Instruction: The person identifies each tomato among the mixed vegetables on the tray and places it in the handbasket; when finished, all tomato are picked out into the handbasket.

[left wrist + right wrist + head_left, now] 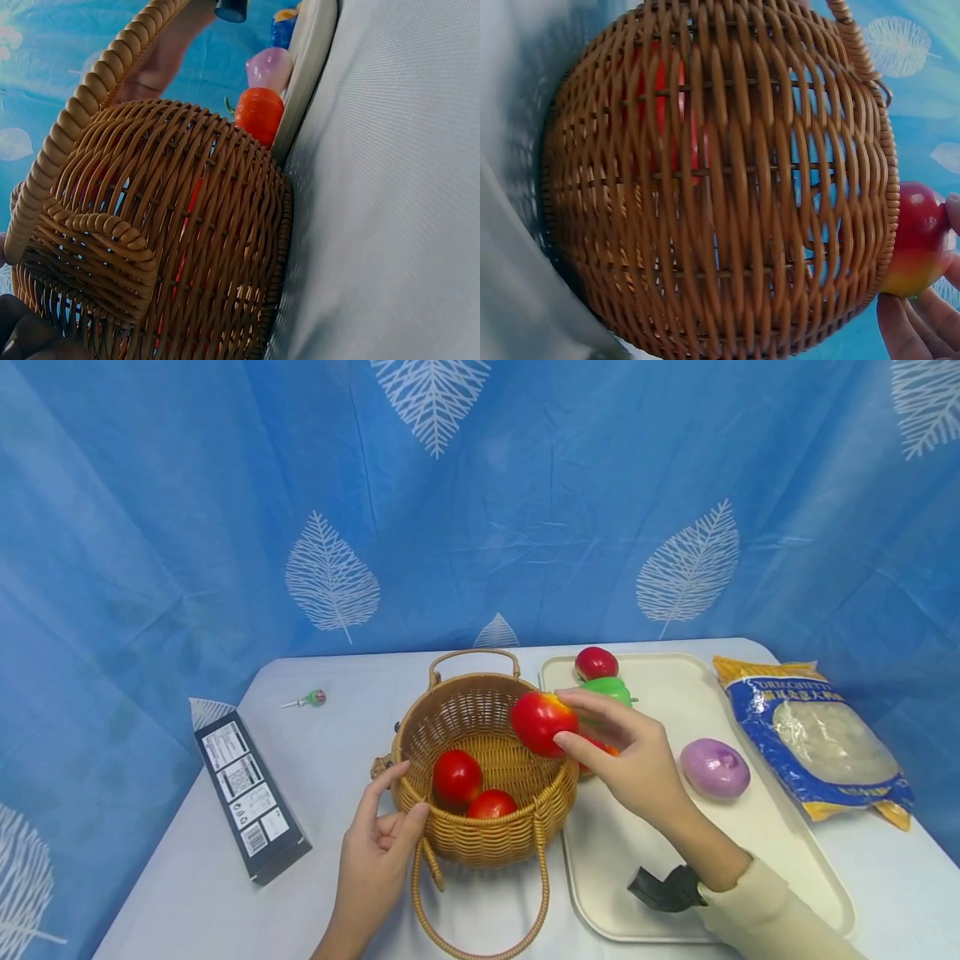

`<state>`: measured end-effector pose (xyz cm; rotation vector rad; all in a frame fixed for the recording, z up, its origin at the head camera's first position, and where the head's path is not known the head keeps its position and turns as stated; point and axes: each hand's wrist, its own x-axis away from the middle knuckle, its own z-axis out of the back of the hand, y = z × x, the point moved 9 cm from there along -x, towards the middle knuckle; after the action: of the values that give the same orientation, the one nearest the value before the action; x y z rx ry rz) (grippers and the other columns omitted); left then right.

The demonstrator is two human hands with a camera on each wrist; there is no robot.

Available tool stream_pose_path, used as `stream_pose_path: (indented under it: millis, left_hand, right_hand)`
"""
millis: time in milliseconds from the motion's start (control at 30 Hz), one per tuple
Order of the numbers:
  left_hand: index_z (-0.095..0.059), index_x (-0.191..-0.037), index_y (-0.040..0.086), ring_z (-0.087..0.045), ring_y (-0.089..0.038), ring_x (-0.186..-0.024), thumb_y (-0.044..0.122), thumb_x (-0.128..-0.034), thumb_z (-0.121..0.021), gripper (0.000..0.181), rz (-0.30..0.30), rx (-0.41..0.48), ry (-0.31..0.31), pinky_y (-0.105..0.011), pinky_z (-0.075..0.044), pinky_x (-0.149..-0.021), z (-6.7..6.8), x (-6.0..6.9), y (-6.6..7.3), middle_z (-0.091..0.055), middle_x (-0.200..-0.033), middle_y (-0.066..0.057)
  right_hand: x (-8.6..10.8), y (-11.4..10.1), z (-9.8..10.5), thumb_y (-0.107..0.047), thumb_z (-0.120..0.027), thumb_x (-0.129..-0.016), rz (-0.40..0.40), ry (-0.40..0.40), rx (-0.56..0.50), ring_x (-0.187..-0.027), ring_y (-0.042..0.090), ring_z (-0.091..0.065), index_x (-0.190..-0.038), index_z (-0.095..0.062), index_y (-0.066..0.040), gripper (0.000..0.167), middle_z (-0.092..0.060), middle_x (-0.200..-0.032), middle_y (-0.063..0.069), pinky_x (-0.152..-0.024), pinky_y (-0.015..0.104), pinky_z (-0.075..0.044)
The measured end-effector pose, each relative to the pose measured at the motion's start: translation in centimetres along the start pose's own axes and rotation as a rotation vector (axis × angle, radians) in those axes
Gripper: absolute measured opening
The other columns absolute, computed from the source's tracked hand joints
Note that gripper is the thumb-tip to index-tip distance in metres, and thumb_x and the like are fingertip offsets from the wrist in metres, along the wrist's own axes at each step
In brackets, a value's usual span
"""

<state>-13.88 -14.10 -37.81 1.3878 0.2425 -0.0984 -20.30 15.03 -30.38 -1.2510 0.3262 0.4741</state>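
My right hand (pixel 637 752) pinches a red apple (pixel 542 724) with a yellow patch between thumb and fingers, above the right rim of a round wicker basket (pixel 487 843). In the right wrist view the apple (pixel 919 240) shows beside the rim. My left hand (pixel 375 852) holds the basket's front left rim with thumb and index finger. Two red round fruits (pixel 457 778) lie inside the basket. One handle stands up at the back; the other hangs down in front. The left wrist view shows mostly the woven wall (pixel 202 247).
A cream tray (pixel 810 893) at the right bears a purple onion (pixel 715 768), a green pepper (pixel 609 688), a dark red fruit (pixel 597 663) and an orange-red vegetable (pixel 259 114). Beyond it lies a pasta bag (pixel 832 743). Leftward are a black box (pixel 251 797) and a lollipop (pixel 313 697).
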Motion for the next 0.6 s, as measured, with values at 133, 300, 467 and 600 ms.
stream_pose_path:
  millis: [133, 300, 467, 600]
  left_hand:
    - [-0.050, -0.146, 0.022, -0.026, -0.005, -0.043, 0.019, -0.0994, -0.070, 0.050, 0.004, 0.001, 0.000, -0.017, -0.019, -0.037, 0.0, 0.0, 0.0, -0.035, -0.052, 0.002]
    - [-0.050, -0.146, 0.022, -0.026, -0.005, -0.043, 0.020, -0.0994, -0.070, 0.050, 0.008, -0.001, 0.002, -0.017, -0.019, -0.037, 0.1, 0.0, 0.0, -0.035, -0.052, 0.002]
    - [-0.050, -0.145, 0.024, -0.027, -0.005, -0.043, 0.021, -0.0993, -0.070, 0.051, 0.016, -0.003, 0.000, -0.017, -0.019, -0.037, 0.0, 0.0, 0.0, -0.036, -0.052, 0.002]
    - [-0.050, -0.145, 0.025, -0.027, -0.005, -0.043, 0.021, -0.0994, -0.070, 0.050, 0.018, -0.001, -0.003, -0.018, -0.020, -0.037, 0.0, 0.0, -0.1, -0.036, -0.052, 0.001]
  right_hand:
    - [0.0, 0.4, -0.4, 0.002, -0.081, -0.086, 0.015, -0.013, -0.035, -0.117, 0.019, -0.066, -0.130, -0.069, -0.011, 0.047, -0.068, -0.130, 0.005, -0.094, 0.030, -0.053]
    - [-0.1, 0.5, -0.2, 0.004, -0.079, -0.087, 0.033, -0.008, -0.046, -0.114, 0.025, -0.067, -0.130, -0.069, -0.008, 0.046, -0.069, -0.127, 0.014, -0.092, 0.030, -0.055]
    - [-0.6, 1.5, 1.6, 0.000, -0.075, -0.092, 0.018, 0.043, 0.019, -0.111, 0.019, -0.069, -0.128, -0.069, -0.007, 0.037, -0.071, -0.122, 0.009, -0.088, 0.025, -0.056]
    - [-1.1, 3.5, 3.3, -0.012, -0.072, -0.098, -0.080, 0.051, 0.073, -0.114, 0.014, -0.067, -0.129, -0.069, -0.009, 0.031, -0.070, -0.125, 0.008, -0.091, 0.022, -0.053]
